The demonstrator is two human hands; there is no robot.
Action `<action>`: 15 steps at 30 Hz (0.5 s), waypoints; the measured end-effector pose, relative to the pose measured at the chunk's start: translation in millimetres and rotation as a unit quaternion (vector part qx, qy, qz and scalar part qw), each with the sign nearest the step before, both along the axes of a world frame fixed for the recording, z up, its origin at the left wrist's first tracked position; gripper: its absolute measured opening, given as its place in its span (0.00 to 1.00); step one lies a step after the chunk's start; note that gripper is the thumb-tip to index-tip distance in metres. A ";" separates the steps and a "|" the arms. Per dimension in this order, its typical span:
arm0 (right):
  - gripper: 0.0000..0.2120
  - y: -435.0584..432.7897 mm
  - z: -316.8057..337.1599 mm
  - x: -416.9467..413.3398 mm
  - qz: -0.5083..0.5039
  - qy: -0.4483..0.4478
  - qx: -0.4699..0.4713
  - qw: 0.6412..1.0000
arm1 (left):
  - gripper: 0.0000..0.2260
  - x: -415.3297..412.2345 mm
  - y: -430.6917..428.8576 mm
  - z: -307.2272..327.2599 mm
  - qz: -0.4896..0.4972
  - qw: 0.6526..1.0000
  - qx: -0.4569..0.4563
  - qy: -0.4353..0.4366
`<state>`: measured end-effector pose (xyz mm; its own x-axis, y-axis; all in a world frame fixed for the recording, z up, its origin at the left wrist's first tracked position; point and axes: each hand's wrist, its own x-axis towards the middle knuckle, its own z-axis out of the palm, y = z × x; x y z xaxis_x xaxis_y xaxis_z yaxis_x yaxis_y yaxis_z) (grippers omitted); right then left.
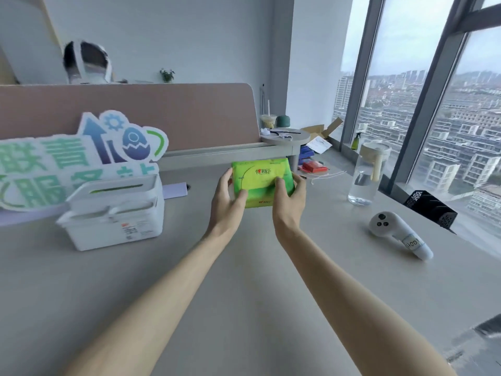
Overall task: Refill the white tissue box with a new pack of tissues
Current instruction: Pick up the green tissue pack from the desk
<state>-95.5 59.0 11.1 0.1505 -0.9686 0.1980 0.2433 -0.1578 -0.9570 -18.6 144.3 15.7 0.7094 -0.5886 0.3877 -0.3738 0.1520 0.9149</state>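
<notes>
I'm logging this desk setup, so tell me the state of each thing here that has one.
tissue pack: sealed, held in both hands above the desk
left hand: gripping the pack
right hand: gripping the pack
tissue box: on the desk, lid on
water bottle: upright, capped, partly full

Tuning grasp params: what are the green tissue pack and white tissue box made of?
Green tissue pack: looks like thin glossy plastic film, with sheen and soft rounded corners. White tissue box: probably rigid matte plastic, with crisp edges and an even surface.
</notes>
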 end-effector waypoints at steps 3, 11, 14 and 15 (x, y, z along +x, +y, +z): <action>0.14 62.1 2.1 -2.0 0.083 0.011 0.016 0.996 | 0.23 3.5 70.2 1.2 0.039 0.999 0.002 -0.007; 0.15 204.3 -1.0 -2.3 0.257 0.054 -0.001 0.965 | 0.25 -6.9 240.3 5.9 0.158 0.987 0.004 -0.013; 0.12 241.7 -13.2 -2.1 0.283 0.068 -0.009 0.957 | 0.24 -10.3 287.2 -3.3 0.194 0.980 0.040 -0.034; 0.10 251.4 -16.2 -1.5 0.287 0.073 -0.011 0.955 | 0.24 -11.3 300.3 -8.6 0.198 0.978 0.053 -0.042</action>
<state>-97.0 310.4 -5.1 0.6831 -0.7142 0.1528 0.1596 -0.0582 -0.9855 -30.0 444.6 7.1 0.8582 -0.3150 0.4053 -0.4580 -0.1132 0.8817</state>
